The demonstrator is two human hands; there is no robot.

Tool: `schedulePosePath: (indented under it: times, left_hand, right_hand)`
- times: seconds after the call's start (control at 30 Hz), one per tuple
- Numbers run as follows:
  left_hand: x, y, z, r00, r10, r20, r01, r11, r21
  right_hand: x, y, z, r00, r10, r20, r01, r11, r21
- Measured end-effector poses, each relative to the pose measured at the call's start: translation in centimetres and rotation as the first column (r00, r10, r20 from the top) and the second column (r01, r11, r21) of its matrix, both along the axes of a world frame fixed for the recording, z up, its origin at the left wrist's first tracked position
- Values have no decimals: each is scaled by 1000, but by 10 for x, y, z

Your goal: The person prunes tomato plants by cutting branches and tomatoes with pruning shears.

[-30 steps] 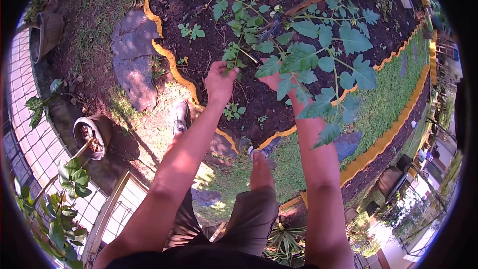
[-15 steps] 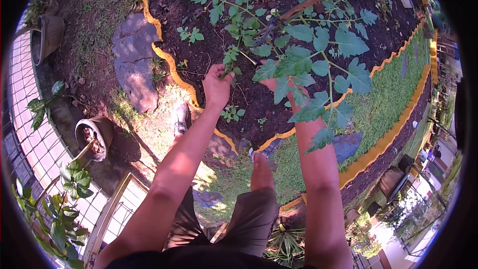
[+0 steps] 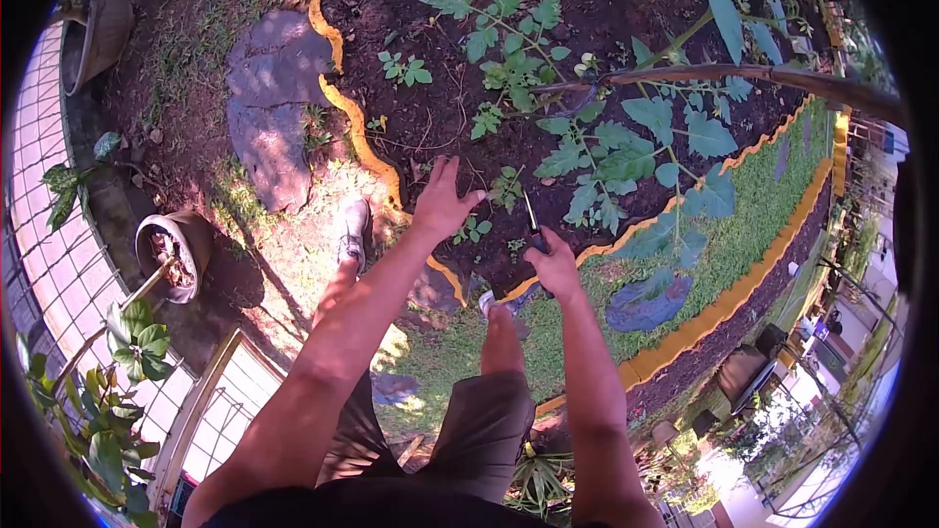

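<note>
My left hand [image 3: 445, 203] is over the dark soil with its fingers spread and nothing in them. Just right of its thumb is a small green leaf sprig [image 3: 507, 188], apart from the fingers. My right hand [image 3: 556, 262] is closed round the black handle of a slim knife [image 3: 533, 211], whose thin blade points up and away from me. Beyond both hands grows a leafy tomato plant [image 3: 626, 161], with a small pale green fruit [image 3: 585, 66] among its stems. A brown wooden stake [image 3: 724, 74] crosses over the plant.
Wavy yellow edging [image 3: 357, 142] borders the soil bed. Small seedlings [image 3: 405, 68] grow in the bed. Flat stones [image 3: 269, 117] lie to the left, near a potted plant [image 3: 176, 259]. Grass [image 3: 753, 215] stretches along the right. My shoe [image 3: 353, 232] is beside the bed.
My left hand has let go of the leaf sprig and spread its fingers. My right hand has drawn back toward me with the knife, out from under the tomato leaves. The view has shifted.
</note>
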State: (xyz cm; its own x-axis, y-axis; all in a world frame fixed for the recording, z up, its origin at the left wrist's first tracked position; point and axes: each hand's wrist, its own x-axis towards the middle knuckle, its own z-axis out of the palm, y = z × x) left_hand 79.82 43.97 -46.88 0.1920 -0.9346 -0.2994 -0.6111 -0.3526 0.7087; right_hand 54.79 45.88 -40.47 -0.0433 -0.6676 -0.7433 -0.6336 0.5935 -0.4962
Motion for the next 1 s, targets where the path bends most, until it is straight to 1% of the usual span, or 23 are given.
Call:
schedulePosePath:
  times: [0.03, 0.07, 0.1, 0.13, 0.2, 0.27, 0.33, 0.37, 0.4, 0.43, 0.5, 0.53, 0.57, 0.6, 0.67, 0.73, 0.8, 0.83, 0.9, 0.93, 1.0]
  left_hand:
    - [6, 1, 1, 993, -34, 110, 40, 998, -54]
    - [19, 2, 2, 998, -9, -61, 14, 996, 89]
    - [34, 3, 10, 973, 40, -226, 15, 972, 234]
    - [48, 7, 11, 920, 109, -377, 42, 928, 370]
    - [79, 30, 12, 924, 95, -371, 87, 892, 444]
    - [108, 72, 13, 953, -7, -304, 145, 889, 434]
    - [134, 132, 3, 966, -122, -229, 216, 868, 448]
    - [150, 170, -5, 942, -292, -165, 334, 859, 387]
    - [161, 197, -9, 889, -449, -90, 452, 827, 334]
    - [167, 204, -2, 903, -395, -171, 430, 812, 395]
    - [179, 211, 7, 913, -265, -311, 396, 760, 515]
    - [180, 206, 3, 926, -180, -332, 334, 801, 497]
    - [179, 192, -8, 930, -97, -354, 269, 835, 480]
    - [176, 173, -18, 926, -14, -377, 202, 863, 463]
    - [165, 102, -1, 929, -19, -369, 143, 940, 309]
    - [153, 26, 28, 932, 10, -362, 126, 928, 350]
    - [144, -25, 42, 929, -15, -369, 114, 962, 248]
    - [137, -31, 49, 925, 0, -380, 78, 978, 192]
    - [128, -45, 63, 916, 28, -401, 2, 997, 74]
    - [125, -40, 68, 915, 21, -403, 25, 994, 107]
    - [117, -3, 85, 911, -2, -412, 76, 984, 164]
  right_hand:
    - [3, 11, -7, 996, -81, 48, 81, 997, 6]
    - [5, 20, -15, 982, -163, 95, 162, 987, 16]
    - [10, 27, -20, 957, -232, 176, 232, 972, 21]
    - [20, 27, -16, 943, -267, 200, 264, 964, 42]
    - [40, 27, -3, 909, -338, 243, 328, 941, 84]
    - [61, 20, 16, 945, -280, 168, 278, 960, 37]
    - [77, 17, 27, 963, -240, 121, 242, 970, -8]
    - [81, 14, 29, 975, -203, 88, 209, 976, -63]
    - [82, 10, 29, 985, -167, 51, 172, 978, -116]
    - [83, 7, 28, 991, -134, 11, 134, 977, -166]
    - [75, -4, 18, 985, -168, -51, 159, 976, -149]
    - [84, -18, 26, 979, -187, -79, 174, 975, -141]
    - [86, -32, 40, 978, -106, -178, 90, 991, -95]
    - [91, -42, 45, 970, -74, -231, 48, 992, -119]
    - [94, -59, 51, 940, -19, -340, -37, 987, -156]
    - [100, -74, 65, 939, 18, -343, -50, 995, -83]
    - [100, -78, 69, 941, 39, -335, -58, 997, -45]
    - [96, -71, 61, 929, 60, -364, -107, 988, -109]
    - [90, -55, 62, 943, 59, -329, -89, 993, -75]
    - [90, -46, 67, 949, 57, -311, -80, 995, -61]
    - [84, -17, 64, 961, 52, -271, -54, 999, 1]
